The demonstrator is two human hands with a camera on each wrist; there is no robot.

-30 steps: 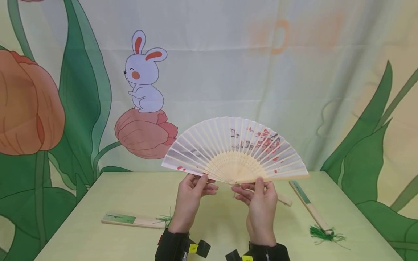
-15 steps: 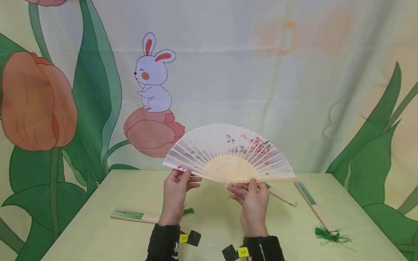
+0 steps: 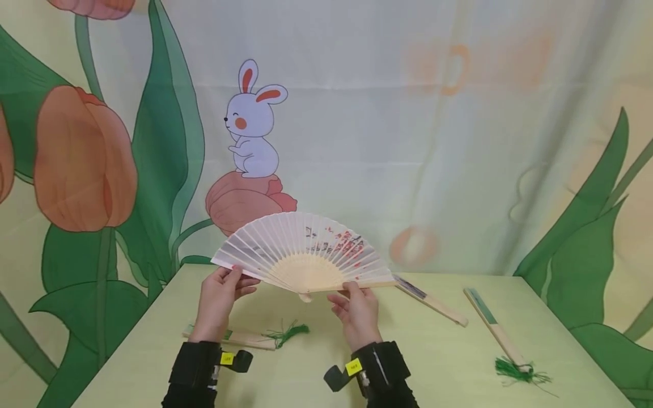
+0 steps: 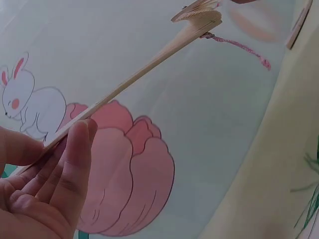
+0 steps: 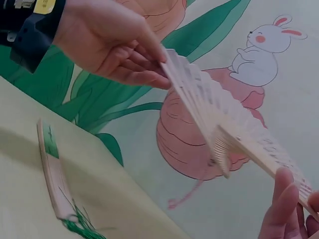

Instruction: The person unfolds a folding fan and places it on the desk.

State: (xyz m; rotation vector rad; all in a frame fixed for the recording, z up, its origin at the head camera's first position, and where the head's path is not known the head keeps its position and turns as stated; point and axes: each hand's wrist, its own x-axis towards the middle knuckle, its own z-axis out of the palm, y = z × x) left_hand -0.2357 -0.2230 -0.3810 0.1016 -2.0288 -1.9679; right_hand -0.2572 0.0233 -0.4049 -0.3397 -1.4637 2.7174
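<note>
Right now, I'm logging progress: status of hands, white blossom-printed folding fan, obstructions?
Left hand, right hand: each pinching one outer edge. Fan spread open, held off the pale yellow table. No visible obstruction.

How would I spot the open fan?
Find the yellowish table before the rabbit-printed cloth. Above it, the left hand and right hand hold a spread fan. Unlike the three folded fans on the table, it forms a pale half-circle with red blossoms.

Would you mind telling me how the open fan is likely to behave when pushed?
The open fan would probably fold readily, as its slim ribs converge on one pivot. The pleated leaf looks thin, so it may tear easily. The pink cord looks limp and would likely swing.
</note>
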